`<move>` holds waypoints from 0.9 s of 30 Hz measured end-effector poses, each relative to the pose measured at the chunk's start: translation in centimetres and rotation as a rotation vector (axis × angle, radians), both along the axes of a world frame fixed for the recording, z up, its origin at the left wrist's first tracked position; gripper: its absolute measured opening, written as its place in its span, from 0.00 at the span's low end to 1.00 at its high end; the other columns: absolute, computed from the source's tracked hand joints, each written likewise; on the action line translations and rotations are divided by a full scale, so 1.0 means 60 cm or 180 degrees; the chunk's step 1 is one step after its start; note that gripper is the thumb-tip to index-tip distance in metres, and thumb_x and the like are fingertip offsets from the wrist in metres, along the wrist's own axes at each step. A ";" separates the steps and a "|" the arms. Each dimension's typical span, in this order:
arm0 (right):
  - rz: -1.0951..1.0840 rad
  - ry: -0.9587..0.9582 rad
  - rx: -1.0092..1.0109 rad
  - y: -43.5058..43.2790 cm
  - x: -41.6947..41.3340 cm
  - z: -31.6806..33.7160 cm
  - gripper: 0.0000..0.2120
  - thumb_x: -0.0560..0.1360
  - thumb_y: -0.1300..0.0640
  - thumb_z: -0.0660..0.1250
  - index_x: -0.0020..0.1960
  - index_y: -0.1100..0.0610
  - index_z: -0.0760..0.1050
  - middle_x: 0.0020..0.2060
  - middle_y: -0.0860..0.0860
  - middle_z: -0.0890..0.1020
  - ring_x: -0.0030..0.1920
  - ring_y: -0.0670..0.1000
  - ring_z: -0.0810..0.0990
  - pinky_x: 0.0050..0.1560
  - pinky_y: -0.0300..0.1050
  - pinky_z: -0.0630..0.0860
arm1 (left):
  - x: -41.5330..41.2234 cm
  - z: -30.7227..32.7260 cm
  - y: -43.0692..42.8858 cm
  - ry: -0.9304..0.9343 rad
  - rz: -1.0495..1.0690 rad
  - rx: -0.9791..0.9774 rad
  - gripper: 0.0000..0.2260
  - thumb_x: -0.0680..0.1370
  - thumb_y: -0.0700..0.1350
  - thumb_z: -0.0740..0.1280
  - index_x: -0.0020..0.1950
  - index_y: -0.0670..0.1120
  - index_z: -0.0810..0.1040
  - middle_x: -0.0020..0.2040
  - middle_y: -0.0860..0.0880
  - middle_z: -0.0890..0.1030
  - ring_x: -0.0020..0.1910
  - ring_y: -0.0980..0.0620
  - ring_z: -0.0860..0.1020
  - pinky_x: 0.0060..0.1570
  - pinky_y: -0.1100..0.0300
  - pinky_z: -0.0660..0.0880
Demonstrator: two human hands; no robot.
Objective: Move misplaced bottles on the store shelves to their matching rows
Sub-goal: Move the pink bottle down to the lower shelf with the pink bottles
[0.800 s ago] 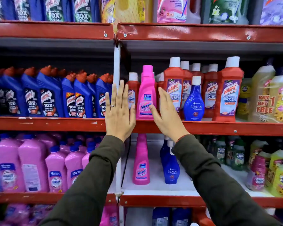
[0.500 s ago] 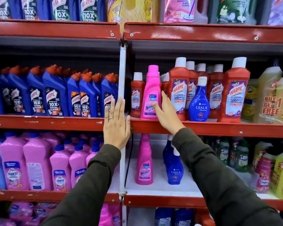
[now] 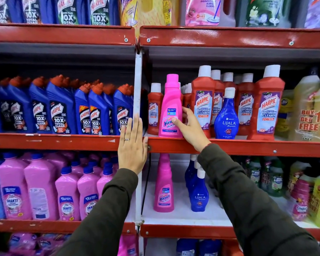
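A pink Vanish bottle (image 3: 170,100) stands among red Harpic bathroom-cleaner bottles (image 3: 203,100) on the middle shelf. My right hand (image 3: 190,128) wraps around its lower right side, thumb across the label, fingers behind. A blue Ujala bottle (image 3: 227,115) also stands in the red row, further right. On the shelf below stand another pink Vanish bottle (image 3: 163,185) and a row of blue Ujala bottles (image 3: 198,189). My left hand (image 3: 132,145) lies flat, fingers together, against the white upright post (image 3: 138,85) and the red shelf edge (image 3: 54,142).
Blue Harpic toilet-cleaner bottles (image 3: 59,109) fill the middle shelf on the left. Pink Shakti bottles (image 3: 41,189) stand below them. Yellow bottles (image 3: 307,111) marked buy one get free crowd the right end. Refill packs line the top shelf (image 3: 229,36).
My right hand has moved from beside the pink Vanish bottle to close around its lower part. My left hand has slid down onto the post and shelf edge. The camera has moved closer.
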State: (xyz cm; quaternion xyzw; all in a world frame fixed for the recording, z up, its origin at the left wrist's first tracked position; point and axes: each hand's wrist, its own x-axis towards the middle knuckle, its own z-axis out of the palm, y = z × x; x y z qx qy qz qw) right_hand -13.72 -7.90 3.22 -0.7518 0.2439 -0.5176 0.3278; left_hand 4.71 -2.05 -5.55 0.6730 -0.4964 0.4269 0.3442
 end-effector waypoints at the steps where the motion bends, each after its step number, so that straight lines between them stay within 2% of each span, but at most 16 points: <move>1: 0.0038 -0.0022 -0.0020 0.001 0.000 0.000 0.25 0.80 0.59 0.66 0.75 0.60 0.63 0.68 0.56 0.76 0.61 0.48 0.77 0.63 0.49 0.79 | 0.000 0.000 -0.001 -0.0001 0.0012 0.0008 0.26 0.83 0.51 0.42 0.80 0.42 0.51 0.81 0.46 0.52 0.81 0.48 0.49 0.79 0.48 0.53; 4: 0.0076 -0.0147 -0.0060 0.003 -0.001 0.005 0.24 0.80 0.58 0.66 0.74 0.59 0.64 0.68 0.56 0.76 0.61 0.48 0.78 0.62 0.46 0.80 | 0.002 -0.002 -0.002 0.0013 0.0020 0.0009 0.26 0.83 0.50 0.43 0.80 0.42 0.52 0.81 0.46 0.52 0.81 0.48 0.49 0.79 0.49 0.53; 7: 0.0111 -0.0263 -0.0171 0.007 -0.005 0.019 0.24 0.81 0.59 0.65 0.74 0.60 0.65 0.64 0.53 0.76 0.55 0.41 0.79 0.49 0.28 0.79 | 0.002 -0.003 -0.004 0.0018 0.0037 -0.0002 0.26 0.83 0.50 0.44 0.80 0.42 0.53 0.81 0.46 0.53 0.80 0.48 0.50 0.79 0.49 0.53; 8: 0.0133 -0.0291 -0.0202 0.010 -0.007 0.026 0.23 0.81 0.59 0.65 0.74 0.60 0.65 0.62 0.51 0.76 0.52 0.39 0.79 0.47 0.27 0.78 | 0.002 -0.003 -0.005 0.0018 0.0038 -0.0004 0.26 0.83 0.50 0.44 0.80 0.42 0.53 0.81 0.46 0.53 0.80 0.48 0.50 0.79 0.49 0.53; 10: 0.0167 -0.0344 -0.0242 0.017 -0.013 0.036 0.23 0.81 0.58 0.65 0.74 0.59 0.66 0.61 0.50 0.77 0.52 0.39 0.79 0.49 0.30 0.80 | 0.003 -0.003 -0.005 0.0020 0.0041 -0.0001 0.26 0.83 0.50 0.45 0.80 0.42 0.52 0.81 0.46 0.53 0.80 0.48 0.50 0.79 0.49 0.52; 13: 0.0276 -0.0419 -0.0260 0.030 -0.023 0.040 0.22 0.80 0.57 0.66 0.73 0.58 0.67 0.65 0.53 0.78 0.59 0.46 0.80 0.59 0.43 0.81 | 0.003 -0.003 -0.004 0.0032 0.0057 0.0020 0.26 0.83 0.50 0.44 0.80 0.42 0.51 0.81 0.47 0.52 0.81 0.48 0.49 0.79 0.50 0.51; 14: 0.0314 -0.0432 -0.0242 0.035 -0.027 0.038 0.22 0.80 0.57 0.66 0.73 0.58 0.67 0.66 0.54 0.78 0.60 0.46 0.80 0.60 0.44 0.81 | 0.003 -0.003 -0.004 0.0044 0.0050 0.0024 0.26 0.83 0.51 0.43 0.80 0.43 0.51 0.81 0.47 0.52 0.81 0.49 0.49 0.79 0.50 0.50; 18: 0.0449 -0.0420 -0.0174 0.057 -0.040 0.014 0.23 0.80 0.57 0.66 0.74 0.57 0.66 0.63 0.51 0.78 0.55 0.42 0.80 0.53 0.36 0.82 | 0.001 0.000 0.000 0.0059 0.0001 0.0042 0.27 0.83 0.52 0.41 0.80 0.43 0.50 0.81 0.47 0.51 0.81 0.49 0.48 0.79 0.50 0.50; 22: 0.0538 -0.0473 -0.0061 0.070 -0.046 -0.031 0.23 0.80 0.57 0.67 0.73 0.56 0.66 0.63 0.50 0.79 0.54 0.41 0.82 0.53 0.38 0.82 | -0.008 -0.004 0.011 0.0135 -0.0051 -0.0064 0.26 0.83 0.50 0.45 0.80 0.42 0.50 0.81 0.47 0.50 0.81 0.49 0.47 0.80 0.51 0.46; 27: 0.0550 -0.0560 0.0094 0.084 -0.050 -0.103 0.25 0.79 0.56 0.68 0.74 0.54 0.67 0.66 0.51 0.79 0.61 0.47 0.82 0.55 0.42 0.82 | -0.029 -0.041 0.029 0.0169 -0.0170 -0.0139 0.26 0.83 0.49 0.47 0.80 0.42 0.48 0.81 0.46 0.49 0.81 0.48 0.47 0.80 0.49 0.46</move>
